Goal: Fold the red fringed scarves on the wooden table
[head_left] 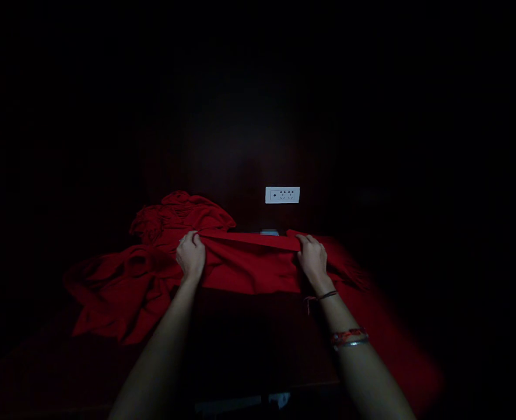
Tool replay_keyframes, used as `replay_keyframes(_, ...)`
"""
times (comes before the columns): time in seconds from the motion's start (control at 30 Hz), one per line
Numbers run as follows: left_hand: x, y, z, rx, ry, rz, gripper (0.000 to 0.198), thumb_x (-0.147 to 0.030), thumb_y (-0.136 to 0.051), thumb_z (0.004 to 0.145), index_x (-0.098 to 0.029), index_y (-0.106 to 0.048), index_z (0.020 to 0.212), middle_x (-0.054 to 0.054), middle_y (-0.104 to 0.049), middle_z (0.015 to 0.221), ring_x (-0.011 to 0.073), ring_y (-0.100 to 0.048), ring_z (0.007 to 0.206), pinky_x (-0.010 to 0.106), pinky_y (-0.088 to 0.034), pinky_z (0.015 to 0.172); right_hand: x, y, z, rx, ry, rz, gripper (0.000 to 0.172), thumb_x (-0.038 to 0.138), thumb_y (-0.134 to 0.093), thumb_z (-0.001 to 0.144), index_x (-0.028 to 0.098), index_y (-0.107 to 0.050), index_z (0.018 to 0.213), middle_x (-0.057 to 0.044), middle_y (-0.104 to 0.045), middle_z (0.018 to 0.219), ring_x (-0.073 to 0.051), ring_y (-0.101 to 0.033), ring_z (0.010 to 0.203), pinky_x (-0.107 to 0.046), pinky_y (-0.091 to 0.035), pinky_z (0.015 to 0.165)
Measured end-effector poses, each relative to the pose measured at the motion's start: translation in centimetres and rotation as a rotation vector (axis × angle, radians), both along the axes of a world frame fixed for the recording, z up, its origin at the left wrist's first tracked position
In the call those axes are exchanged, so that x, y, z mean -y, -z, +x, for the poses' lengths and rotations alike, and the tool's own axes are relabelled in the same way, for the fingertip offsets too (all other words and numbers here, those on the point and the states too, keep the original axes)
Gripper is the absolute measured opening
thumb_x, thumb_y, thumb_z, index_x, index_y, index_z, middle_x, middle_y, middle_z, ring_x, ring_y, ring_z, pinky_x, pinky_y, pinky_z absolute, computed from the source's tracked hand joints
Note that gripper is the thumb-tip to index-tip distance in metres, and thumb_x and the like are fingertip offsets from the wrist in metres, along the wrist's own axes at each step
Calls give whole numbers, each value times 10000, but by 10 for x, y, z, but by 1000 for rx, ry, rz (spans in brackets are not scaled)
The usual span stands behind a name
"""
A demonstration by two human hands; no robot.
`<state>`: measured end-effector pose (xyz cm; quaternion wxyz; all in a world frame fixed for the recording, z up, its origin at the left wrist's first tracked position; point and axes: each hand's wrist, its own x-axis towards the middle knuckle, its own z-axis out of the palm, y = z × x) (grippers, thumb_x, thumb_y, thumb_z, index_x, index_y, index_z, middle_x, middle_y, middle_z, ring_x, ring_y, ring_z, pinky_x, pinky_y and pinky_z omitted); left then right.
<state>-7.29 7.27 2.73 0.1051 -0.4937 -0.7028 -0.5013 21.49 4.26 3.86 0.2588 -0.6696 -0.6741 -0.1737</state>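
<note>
A red cloth (pixel 249 265) is stretched between my two hands, its upper edge taut and folded over. My left hand (pixel 191 255) is closed on the cloth's upper left corner. Closed on the other end of that edge is my right hand (pixel 313 258), with a dark thread and bracelets on the wrist and forearm. The lower part of the cloth hangs in soft folds. Where it ends on either side cannot be made out, as it meets other red fabric there.
Crumpled red fabric (pixel 122 286) lies to the left, with a further heap (pixel 183 213) behind it. More red fabric (pixel 389 332) spreads out on the right. A white socket plate (pixel 283 195) is on the dark wall. Most of the surroundings are too dark to see.
</note>
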Motion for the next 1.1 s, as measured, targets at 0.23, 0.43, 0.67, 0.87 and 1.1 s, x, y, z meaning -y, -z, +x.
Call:
replay_keyframes(0.23,22,-11,-16,-56,-237,-100,369,-190,-377,742,-84,-442,1089,212,-436,1067,350,-418,968,466,-360,719,-1,2,-16,-7,-260,-74,394,69,-356,707,185,-525,1043,-61,-531,1050,-175,-448,968,-253,-313,832)
replay_keyframes(0.43,14,15,62,-742,804,-254,421,-304,-451,744,-218,-414,1155,68,-438,1167,208,-377,1076,334,-290,896,-10,10,-17,-134,-383,-207,253,237,-386,785,193,-597,917,-45,-613,933,-162,-529,868,-231,-366,759)
replay_keyframes(0.67,12,6,56,-376,731,-75,292,-134,-323,757,-178,-557,925,28,-592,883,150,-524,839,238,-373,781,-10,-4,10,-422,-280,166,321,298,-310,823,158,-565,957,-62,-601,951,-165,-526,873,-250,-378,768)
replay_keyframes(0.87,15,-23,16,45,317,164,290,-278,-300,802,-134,-539,881,31,-579,772,142,-526,714,222,-394,652,-16,7,9,-234,-418,-166,186,215,-478,751,158,-605,875,-61,-619,896,-153,-542,843,-229,-384,752)
replay_keyframes(1.1,19,-7,42,-182,488,-39,291,-347,-350,792,-167,-568,724,15,-597,690,133,-537,658,201,-364,607,-2,21,-29,-381,-708,-179,551,440,-480,720,149,-398,1180,-104,-456,1168,-168,-444,1034,-287,-350,855)
